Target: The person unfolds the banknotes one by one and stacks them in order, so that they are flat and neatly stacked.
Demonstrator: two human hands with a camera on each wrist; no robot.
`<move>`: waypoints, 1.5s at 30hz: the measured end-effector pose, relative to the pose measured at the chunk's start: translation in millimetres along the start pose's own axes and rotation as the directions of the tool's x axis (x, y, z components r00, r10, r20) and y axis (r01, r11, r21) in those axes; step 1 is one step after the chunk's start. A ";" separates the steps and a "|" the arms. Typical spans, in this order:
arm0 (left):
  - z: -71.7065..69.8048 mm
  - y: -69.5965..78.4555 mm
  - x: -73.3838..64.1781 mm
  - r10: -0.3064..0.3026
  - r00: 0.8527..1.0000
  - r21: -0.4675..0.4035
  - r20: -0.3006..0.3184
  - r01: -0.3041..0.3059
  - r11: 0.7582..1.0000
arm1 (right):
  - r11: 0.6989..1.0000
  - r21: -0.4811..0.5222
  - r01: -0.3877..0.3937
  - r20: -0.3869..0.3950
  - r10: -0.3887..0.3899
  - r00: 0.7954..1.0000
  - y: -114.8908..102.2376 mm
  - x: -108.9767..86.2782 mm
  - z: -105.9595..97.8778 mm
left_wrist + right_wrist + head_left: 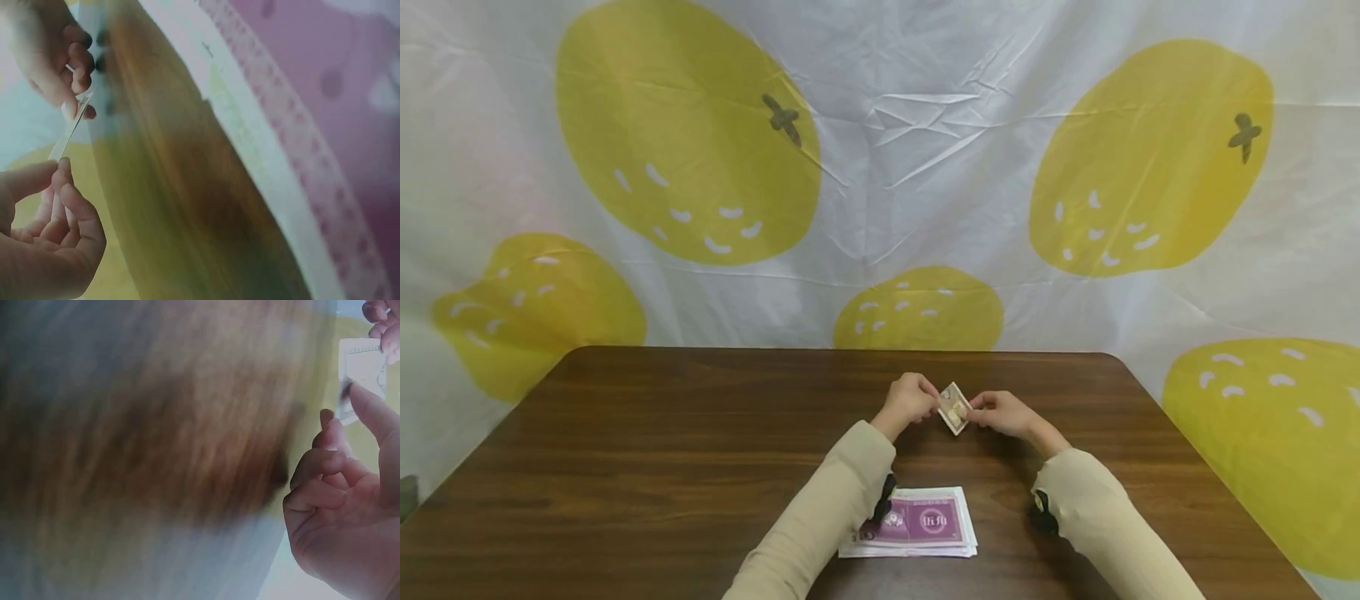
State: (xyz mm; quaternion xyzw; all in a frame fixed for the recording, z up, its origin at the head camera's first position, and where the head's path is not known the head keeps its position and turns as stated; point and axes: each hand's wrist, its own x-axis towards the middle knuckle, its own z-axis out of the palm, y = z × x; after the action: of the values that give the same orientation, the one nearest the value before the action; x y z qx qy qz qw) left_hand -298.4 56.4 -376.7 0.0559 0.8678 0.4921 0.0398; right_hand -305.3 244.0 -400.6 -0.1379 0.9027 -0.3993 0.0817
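Observation:
A small folded banknote [955, 408], cream and brown, is held up above the far part of the table between both hands. My left hand [912, 400] pinches its left edge between thumb and fingers. On the opposite edge, my right hand [1006, 412] pinches it the same way. The left wrist view catches the folded banknote [73, 128] nearly edge-on, as a thin strip. Its flat face shows in the right wrist view, with the thumb of the right hand [344, 506] lying across its lower part.
A pile of paper notes [972, 542] with a purple banknote [928, 521] on top lies near the front of the brown wooden table [662, 467]. My left sleeve [827, 508] covers the pile's left end. A white curtain [917, 192] printed with yellow fruit hangs behind.

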 end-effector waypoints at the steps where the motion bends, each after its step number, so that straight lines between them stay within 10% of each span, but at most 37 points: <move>1: -1.3 -0.2 0.6 -0.004 1.000 -0.022 -0.011 0.003 1.000 | 1.000 0.015 -0.018 -0.005 0.018 1.000 0.1 -0.5 -0.5; 19: -28.5 -5.5 -1.5 0.027 0.999 -0.350 0.022 -0.017 0.936 | 0.949 0.314 -0.002 -0.071 0.026 0.997 -24.4 -6.8 1.0; 30: -36.0 -12.5 -13.4 0.142 0.990 -0.294 -0.009 -0.139 0.946 | 0.938 0.347 -0.001 -0.158 0.060 0.986 -39.7 -17.9 9.7; 35: -38.1 -15.2 -23.2 0.301 0.948 -0.027 -0.104 -0.305 0.952 | 0.950 0.309 0.052 -0.183 0.005 0.983 -44.3 -23.9 12.7; 45: -39.7 -17.1 -35.8 0.563 0.822 0.283 -0.078 -0.524 0.804 | 0.973 0.192 0.127 -0.170 -0.095 0.981 -52.6 -31.1 16.8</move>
State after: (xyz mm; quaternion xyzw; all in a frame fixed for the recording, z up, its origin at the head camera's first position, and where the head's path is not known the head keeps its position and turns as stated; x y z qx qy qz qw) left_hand -268.9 9.1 -370.4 0.2682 0.8700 0.3726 -0.1794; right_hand -261.9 208.2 -371.5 -0.1468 0.8521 -0.5024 0.0003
